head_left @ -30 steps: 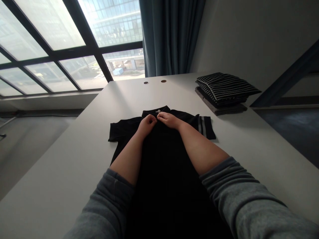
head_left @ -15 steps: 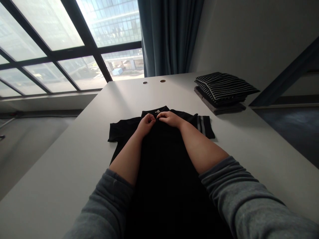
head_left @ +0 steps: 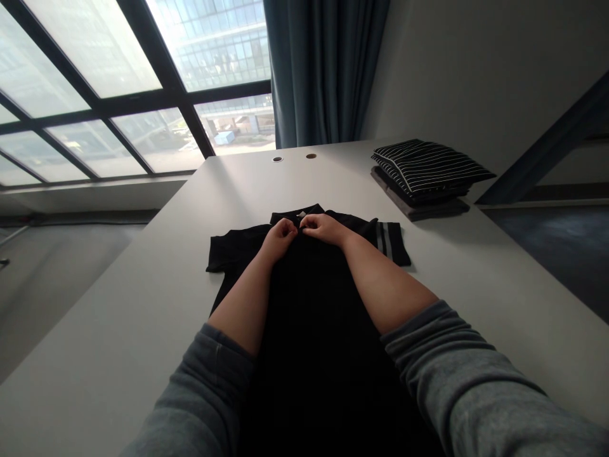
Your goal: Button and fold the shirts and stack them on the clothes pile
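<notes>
A black short-sleeved shirt (head_left: 314,317) with a collar lies spread on the white table, its collar end away from me. Grey stripes ring its right-hand sleeve. Just below the collar, my left hand (head_left: 281,238) pinches the front of the shirt between thumb and fingers. Close beside it, my right hand (head_left: 323,227) pinches the cloth at the neck opening, its fingers bent. Only a small gap separates the fingertips. A pale label shows inside the collar. Whatever small part of the neckline lies between the fingertips is too dark to make out.
On the right of the white table (head_left: 157,279) sits a stack of folded clothes (head_left: 423,174), black with white stripes on top and grey below. Two round cable holes are near the far edge. A blue curtain (head_left: 323,70) and large windows stand behind.
Both hands stay at the neckline, with only slight finger movement; the right fingers look a little more curled. The shirt lies as before.
</notes>
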`<state>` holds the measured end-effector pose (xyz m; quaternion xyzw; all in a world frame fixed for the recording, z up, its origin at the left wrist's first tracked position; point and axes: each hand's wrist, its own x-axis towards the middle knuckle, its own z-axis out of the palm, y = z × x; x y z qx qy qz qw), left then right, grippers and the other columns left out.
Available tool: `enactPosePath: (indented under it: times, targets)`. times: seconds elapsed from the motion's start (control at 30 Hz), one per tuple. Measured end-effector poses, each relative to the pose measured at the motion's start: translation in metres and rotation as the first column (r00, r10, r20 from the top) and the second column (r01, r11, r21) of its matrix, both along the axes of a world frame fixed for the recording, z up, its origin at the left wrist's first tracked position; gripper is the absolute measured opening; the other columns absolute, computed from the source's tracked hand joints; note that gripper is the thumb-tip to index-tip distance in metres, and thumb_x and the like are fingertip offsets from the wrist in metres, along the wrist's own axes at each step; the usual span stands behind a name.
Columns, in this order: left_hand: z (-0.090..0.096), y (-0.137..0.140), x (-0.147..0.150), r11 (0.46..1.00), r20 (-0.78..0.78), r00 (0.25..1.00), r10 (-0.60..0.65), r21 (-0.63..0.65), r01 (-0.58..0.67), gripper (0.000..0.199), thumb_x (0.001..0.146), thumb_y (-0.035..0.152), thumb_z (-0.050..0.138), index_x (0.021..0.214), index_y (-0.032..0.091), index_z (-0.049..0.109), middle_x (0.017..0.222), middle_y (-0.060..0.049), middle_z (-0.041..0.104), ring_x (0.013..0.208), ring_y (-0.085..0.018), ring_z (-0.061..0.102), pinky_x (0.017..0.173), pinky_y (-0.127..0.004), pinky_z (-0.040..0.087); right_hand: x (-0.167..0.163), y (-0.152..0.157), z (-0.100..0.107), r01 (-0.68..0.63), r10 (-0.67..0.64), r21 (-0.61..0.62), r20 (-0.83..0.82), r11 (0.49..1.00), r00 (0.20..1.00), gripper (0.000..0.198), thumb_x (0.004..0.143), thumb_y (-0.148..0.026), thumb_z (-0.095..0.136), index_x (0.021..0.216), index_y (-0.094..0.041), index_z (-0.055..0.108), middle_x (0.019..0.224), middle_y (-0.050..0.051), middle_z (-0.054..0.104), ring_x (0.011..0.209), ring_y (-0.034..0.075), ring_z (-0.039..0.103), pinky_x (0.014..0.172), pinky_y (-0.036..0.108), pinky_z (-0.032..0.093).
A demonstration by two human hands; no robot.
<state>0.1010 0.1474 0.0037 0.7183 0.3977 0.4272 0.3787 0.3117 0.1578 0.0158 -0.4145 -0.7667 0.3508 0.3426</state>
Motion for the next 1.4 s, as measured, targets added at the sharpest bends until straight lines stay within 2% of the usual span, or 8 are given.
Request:
enactPosePath:
  times: [0.2,0.43,0.6,0.73,0.9,1.03,1.27,1.4]
  targets:
    - [0.011,-0.012,0.003,0.987,-0.165,0.974,0.156,0.075,-0.145,0.009,0.085,0.024,0.070,0.094,0.022,0.068,0.086,0.001,0.069,0.078,-0.015,0.062,0.075,-0.028,0.047,-0.001,-0.001,-0.002,0.038,-0.038,0.007,0.003,0.999,0.999,0.023,0.080,-0.030,0.064,0.096,-0.017,0.075,0.077,-0.001,0.061,0.070,0.013,0.053,0.068,0.027,0.041]
    - [0.015,-0.014,0.005,0.980,-0.237,0.953,0.190,-0.006,-0.197,0.008,0.082,0.028,0.075,0.083,0.021,0.071,0.079,0.001,0.072,0.073,-0.016,0.063,0.068,-0.029,0.046,0.000,0.000,-0.003,0.049,-0.050,0.031,0.030,0.998,0.998,0.022,0.080,-0.025,0.064,0.096,-0.017,0.076,0.077,0.000,0.063,0.070,0.013,0.055,0.066,0.026,0.042]
    - [0.018,-0.015,0.006,0.973,-0.336,0.914,0.228,0.054,-0.223,0.002,0.083,0.023,0.072,0.081,0.022,0.071,0.078,0.001,0.072,0.073,-0.017,0.064,0.068,-0.029,0.045,0.000,0.000,-0.003,0.052,-0.061,0.099,0.085,0.994,0.994,0.019,0.080,-0.020,0.066,0.095,-0.017,0.078,0.078,0.000,0.065,0.071,0.013,0.058,0.068,0.026,0.044]
    - [0.023,-0.018,0.008,0.967,-0.409,0.877,0.253,0.104,-0.231,0.006,0.085,0.017,0.069,0.082,0.022,0.068,0.081,-0.001,0.073,0.076,-0.019,0.065,0.071,-0.030,0.047,0.001,0.000,-0.002,0.047,-0.067,0.145,0.134,0.988,0.989,0.018,0.079,-0.016,0.068,0.093,-0.017,0.078,0.079,0.000,0.065,0.072,0.012,0.059,0.069,0.025,0.044]
    - [0.026,-0.020,0.008,0.964,-0.438,0.859,0.266,0.137,-0.228,0.007,0.088,0.016,0.066,0.084,0.022,0.066,0.087,-0.002,0.075,0.081,-0.020,0.068,0.076,-0.031,0.049,0.001,-0.001,0.001,0.035,-0.053,0.124,0.146,0.992,0.988,0.016,0.079,-0.018,0.069,0.092,-0.017,0.077,0.078,-0.001,0.066,0.070,0.012,0.059,0.068,0.024,0.044]
    - [0.028,-0.022,0.009,0.968,-0.414,0.876,0.249,0.146,-0.206,0.009,0.085,0.019,0.072,0.091,0.024,0.069,0.090,0.000,0.076,0.082,-0.018,0.068,0.076,-0.030,0.050,0.000,-0.003,0.002,0.044,-0.058,0.106,0.133,0.993,0.989,0.017,0.080,-0.018,0.067,0.094,-0.017,0.076,0.078,-0.001,0.066,0.070,0.012,0.059,0.068,0.024,0.045]
    - [0.029,-0.021,0.008,0.972,-0.418,0.878,0.233,0.108,-0.207,0.004,0.085,0.021,0.072,0.082,0.024,0.071,0.082,0.001,0.075,0.077,-0.017,0.067,0.072,-0.029,0.047,0.001,-0.003,0.002,0.042,-0.055,0.098,0.136,0.994,0.989,0.019,0.080,-0.018,0.066,0.095,-0.017,0.078,0.078,-0.001,0.067,0.070,0.012,0.059,0.067,0.024,0.044]
    - [0.030,-0.021,0.008,0.971,-0.481,0.844,0.238,0.126,-0.202,0.005,0.085,0.019,0.069,0.083,0.023,0.071,0.080,0.000,0.073,0.074,-0.018,0.065,0.071,-0.029,0.047,0.002,-0.003,0.001,0.031,-0.050,0.119,0.161,0.992,0.986,0.017,0.078,-0.017,0.067,0.092,-0.017,0.078,0.078,-0.001,0.067,0.070,0.012,0.058,0.068,0.024,0.044]
